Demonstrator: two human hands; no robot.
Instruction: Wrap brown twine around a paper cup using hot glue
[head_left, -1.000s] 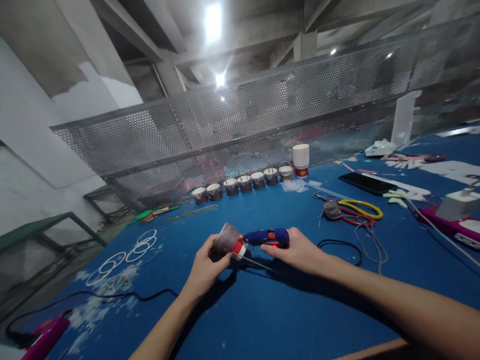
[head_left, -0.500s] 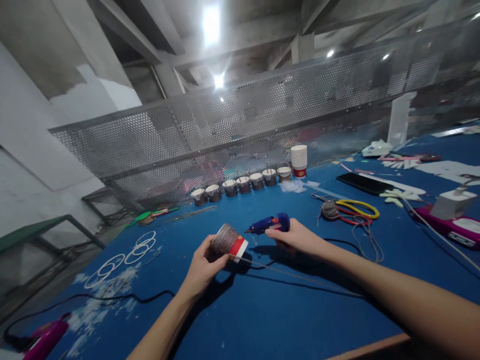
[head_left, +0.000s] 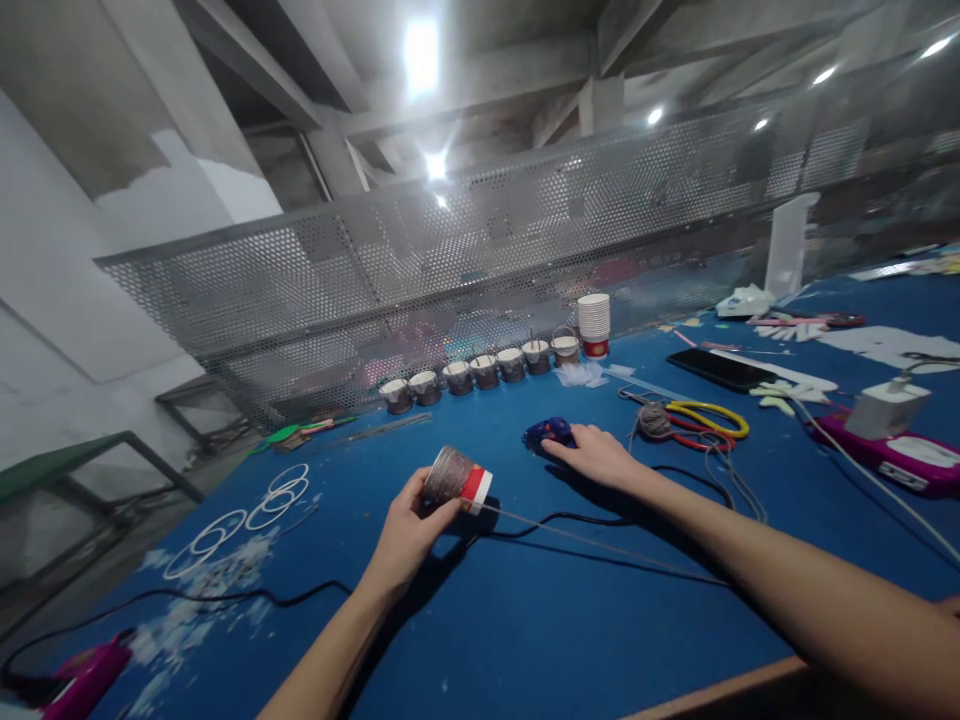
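In my left hand (head_left: 409,525) is a paper cup (head_left: 456,478), tilted on its side, with grey-brown cord wound round most of it and a red and white band left bare. A strand of the cord (head_left: 570,535) runs from the cup to the right, under my right forearm. My right hand (head_left: 596,455) is closed around a dark blue glue gun (head_left: 549,433), which is low at the table surface, its nozzle pointing left. Whether the gun rests fully on the table I cannot tell.
Several cord-wrapped cups (head_left: 484,371) line the back beside a stack of paper cups (head_left: 595,325). White rings (head_left: 277,497) lie left. On the right are yellow-handled scissors (head_left: 709,418), a ball of cord (head_left: 654,421), a phone (head_left: 727,370) and a magenta power strip (head_left: 885,455). A black cable crosses the table.
My right hand has moved the glue gun away from the cup, farther back and down to the table. The left hand and the cup have stayed nearly still.
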